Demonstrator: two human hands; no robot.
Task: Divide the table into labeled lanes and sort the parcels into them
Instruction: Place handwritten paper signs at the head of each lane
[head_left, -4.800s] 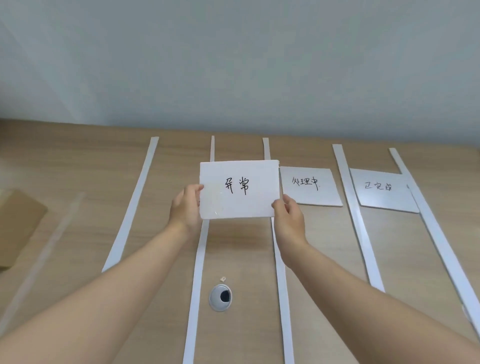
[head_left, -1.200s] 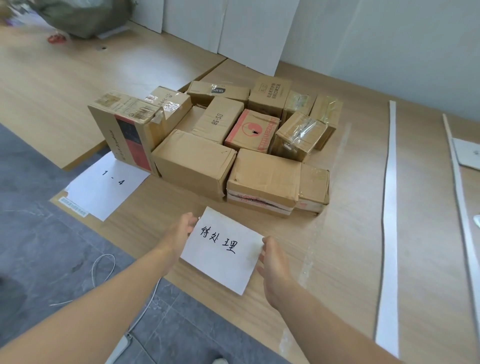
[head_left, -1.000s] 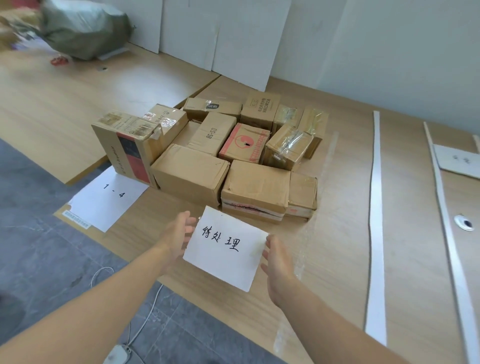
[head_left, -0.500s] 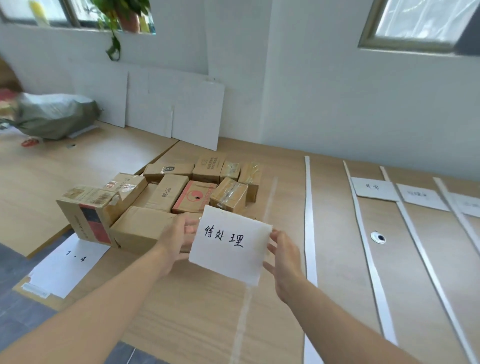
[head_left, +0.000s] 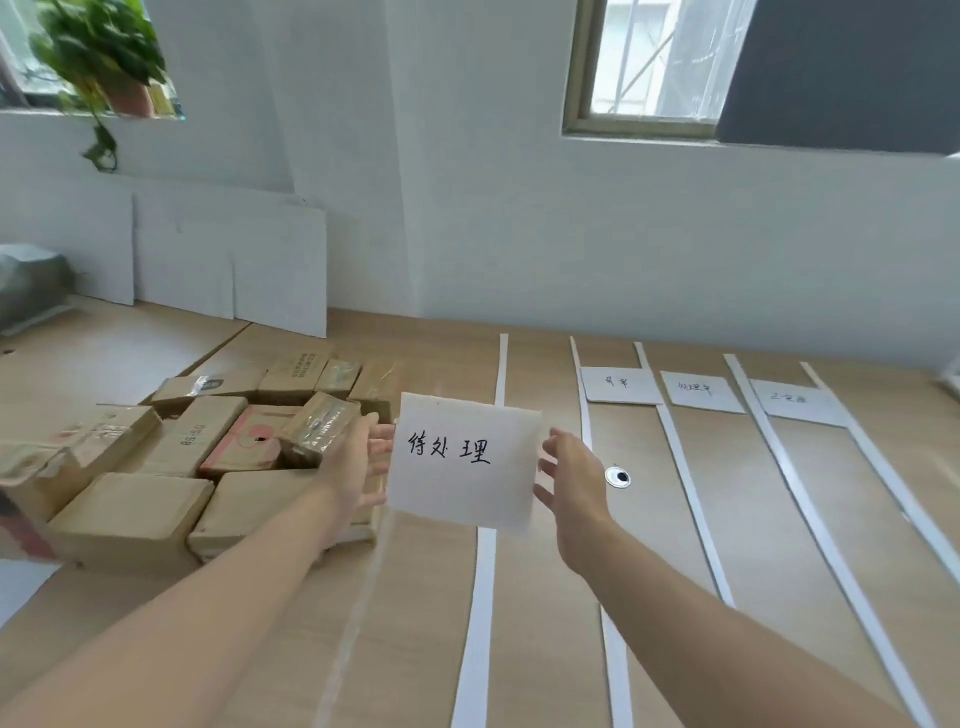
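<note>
I hold a white label card (head_left: 464, 462) with black handwritten characters up in the air above the wooden table (head_left: 660, 561). My left hand (head_left: 360, 467) grips its left edge and my right hand (head_left: 569, 480) its right edge. Several brown cardboard parcels (head_left: 182, 467) are packed together on the table's left part. White strips (head_left: 491, 525) run front to back and mark lanes. Three other label cards lie at the far ends of lanes on the right: one (head_left: 618, 384), a second (head_left: 698, 391) and a third (head_left: 792, 402).
A round grommet (head_left: 617, 476) sits in the tabletop just right of my right hand. White boards (head_left: 228, 265) lean on the wall behind the parcels. A potted plant (head_left: 111, 62) stands on the left sill. A clear tape line (head_left: 358, 613) runs beside the parcels.
Earlier I held a different label over the lanes. Since a second ago I have lifted this card from the table's near edge and carried it rightwards, while my view rose towards the lanes.
</note>
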